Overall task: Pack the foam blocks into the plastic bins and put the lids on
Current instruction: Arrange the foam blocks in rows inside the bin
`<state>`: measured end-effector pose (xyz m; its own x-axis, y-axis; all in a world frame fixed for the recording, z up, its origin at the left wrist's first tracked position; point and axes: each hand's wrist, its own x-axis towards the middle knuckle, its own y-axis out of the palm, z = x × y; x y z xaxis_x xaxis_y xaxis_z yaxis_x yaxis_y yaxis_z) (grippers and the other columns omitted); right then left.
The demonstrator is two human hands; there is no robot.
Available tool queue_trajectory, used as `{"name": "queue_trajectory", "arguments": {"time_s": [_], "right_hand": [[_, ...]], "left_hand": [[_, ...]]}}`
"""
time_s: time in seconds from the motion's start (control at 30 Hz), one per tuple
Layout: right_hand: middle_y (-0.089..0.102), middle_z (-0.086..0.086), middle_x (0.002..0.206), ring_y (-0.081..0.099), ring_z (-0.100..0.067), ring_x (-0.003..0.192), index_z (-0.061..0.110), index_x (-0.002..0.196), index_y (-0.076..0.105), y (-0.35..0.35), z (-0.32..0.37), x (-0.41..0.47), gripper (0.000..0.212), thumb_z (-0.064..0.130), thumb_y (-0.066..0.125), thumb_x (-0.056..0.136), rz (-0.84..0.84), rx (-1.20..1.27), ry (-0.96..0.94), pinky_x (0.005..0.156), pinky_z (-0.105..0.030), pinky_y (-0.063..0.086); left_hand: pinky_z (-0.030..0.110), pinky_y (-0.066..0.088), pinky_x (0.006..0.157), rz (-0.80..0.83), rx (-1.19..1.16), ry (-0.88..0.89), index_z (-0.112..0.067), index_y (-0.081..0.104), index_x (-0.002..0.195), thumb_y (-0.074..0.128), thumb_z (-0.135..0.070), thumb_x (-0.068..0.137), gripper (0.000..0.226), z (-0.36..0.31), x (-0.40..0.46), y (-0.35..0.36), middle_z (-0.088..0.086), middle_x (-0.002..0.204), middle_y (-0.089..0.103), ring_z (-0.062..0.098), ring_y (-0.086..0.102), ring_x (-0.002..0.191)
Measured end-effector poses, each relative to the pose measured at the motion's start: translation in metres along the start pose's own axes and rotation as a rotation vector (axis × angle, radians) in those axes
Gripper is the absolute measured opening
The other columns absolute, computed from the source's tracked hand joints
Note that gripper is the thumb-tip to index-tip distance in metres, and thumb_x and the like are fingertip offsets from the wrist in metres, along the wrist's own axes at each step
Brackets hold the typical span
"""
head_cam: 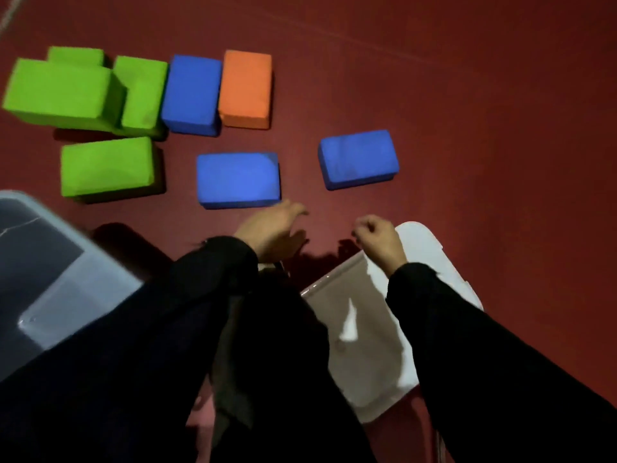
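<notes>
I am looking down through the head camera at a dark red floor (467,95) where the foam blocks are lying loose, none of them in a bin. My left hand (270,232) is hovering just this side of the nearest blue block (237,179), its fingers relaxed and spread a little, gripping nothing; whether the fingertips are touching the block's near edge I cannot tell, as the frame is blurred. My right hand (377,240) is hanging over the far edge of the white lid (430,248), fingers curled into a loose fist with nothing in them. Both arms are wearing black sleeves (467,329).

A second blue block (359,158) is lying flat to the right of the first, well apart from it. Farther off, a third blue block (192,93) is sitting side by side with an orange block (246,88), the two touching. To their left I am seeing a cluster of green blocks (60,91), one stacked over others, and a single green block (107,165) lying alone just in front of that cluster.

A translucent plastic bin (50,262) is standing at the left edge of the view, partly cut off by my left sleeve; I can see nothing inside it. The white lid is lying flat on the floor beneath my right forearm, with a glossy clear panel (360,312) resting on it and catching the light.
</notes>
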<state>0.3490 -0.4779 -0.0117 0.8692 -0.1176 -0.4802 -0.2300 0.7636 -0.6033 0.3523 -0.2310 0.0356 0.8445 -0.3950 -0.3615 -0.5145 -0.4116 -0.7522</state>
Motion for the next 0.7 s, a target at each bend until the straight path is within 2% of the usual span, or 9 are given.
{"name": "queue_trajectory", "arguments": {"time_s": [0.07,0.13,0.23,0.3,0.4,0.47,0.53,0.63,0.7], "right_hand": [[0.05,0.008,0.069,0.043,-0.018,0.073,0.03,0.066,0.055,0.007,-0.021,0.012,0.028,0.019,0.055,0.092,0.005,-0.045,0.062,0.074,-0.033,0.042],[0.066,0.002,0.087,0.056,-0.023,0.084,0.027,0.091,0.071,0.014,-0.026,0.038,0.016,0.017,0.059,0.095,0.003,-0.046,0.117,0.082,-0.032,0.044],[0.073,-0.01,0.108,0.067,-0.03,0.101,0.015,0.122,0.069,0.029,-0.02,0.085,0.028,0.018,0.063,0.095,-0.004,-0.041,0.11,0.089,-0.035,0.048],[0.072,-0.009,0.113,0.067,-0.03,0.105,0.017,0.128,0.065,0.037,-0.006,0.113,0.034,0.022,0.063,0.094,0.036,-0.047,0.11,0.093,-0.037,0.05],[0.07,-0.016,0.12,0.065,-0.035,0.113,0.01,0.126,0.066,0.054,0.01,0.165,0.039,0.023,0.067,0.09,0.018,-0.055,0.088,0.099,-0.042,0.049],[0.067,-0.023,0.124,0.062,-0.04,0.118,0.003,0.127,0.064,0.058,0.009,0.208,0.058,0.038,0.067,0.081,-0.035,-0.093,0.071,0.103,-0.046,0.047],[0.055,-0.026,0.14,0.05,-0.042,0.132,0.006,0.14,0.056,0.054,0.006,0.25,0.08,0.054,0.066,0.077,-0.105,-0.199,0.094,0.112,-0.048,0.038],[0.011,-0.025,0.167,0.011,-0.04,0.155,0.023,0.16,0.025,0.041,0.004,0.29,0.109,0.073,0.072,0.075,-0.222,-0.371,0.238,0.124,-0.055,0.012],[-0.007,-0.022,0.169,-0.005,-0.038,0.157,0.027,0.163,0.008,0.038,-0.012,0.304,0.126,0.082,0.071,0.068,-0.224,-0.361,0.336,0.124,-0.058,0.001]], "left_hand": [[0.043,0.046,0.099,0.038,-0.017,-0.02,-0.018,0.052,0.141,0.059,-0.027,0.094,0.048,0.009,0.022,0.02,0.009,0.136,0.054,0.029,0.055,0.123],[0.043,0.046,0.1,0.008,-0.061,-0.057,-0.018,0.052,0.141,0.057,-0.026,0.095,0.047,0.025,0.043,0.028,0.007,0.137,0.053,0.029,0.053,0.124],[0.036,0.041,0.102,0.014,-0.125,-0.164,-0.011,0.052,0.14,0.056,-0.027,0.094,0.049,0.05,0.06,0.025,0.012,0.138,0.052,0.03,0.051,0.127],[0.035,0.037,0.108,0.007,-0.165,-0.247,-0.009,0.053,0.139,0.049,-0.038,0.088,0.059,0.071,0.069,0.017,0.013,0.139,0.052,0.03,0.048,0.129],[0.035,0.033,0.112,-0.154,-0.243,-0.433,-0.005,0.058,0.134,0.051,-0.037,0.085,0.059,0.119,0.082,0.006,0.017,0.137,0.053,0.032,0.047,0.131],[0.037,0.031,0.112,-0.277,-0.274,-0.545,0.0,0.059,0.131,0.053,-0.036,0.085,0.059,0.159,0.099,0.003,0.021,0.137,0.054,0.035,0.045,0.134],[0.042,0.027,0.116,-0.327,-0.238,-0.631,0.0,0.051,0.139,0.052,-0.043,0.084,0.07,0.195,0.121,0.002,0.027,0.145,0.045,0.038,0.034,0.141],[0.049,0.016,0.122,-0.322,-0.212,-0.813,-0.008,0.025,0.156,0.065,-0.044,0.091,0.084,0.239,0.14,0.017,0.032,0.16,0.015,0.042,0.011,0.15],[0.05,0.019,0.122,-0.291,-0.357,-0.899,-0.012,0.014,0.158,0.07,-0.046,0.086,0.098,0.261,0.146,0.033,0.026,0.163,0.011,0.04,0.014,0.151]]}}
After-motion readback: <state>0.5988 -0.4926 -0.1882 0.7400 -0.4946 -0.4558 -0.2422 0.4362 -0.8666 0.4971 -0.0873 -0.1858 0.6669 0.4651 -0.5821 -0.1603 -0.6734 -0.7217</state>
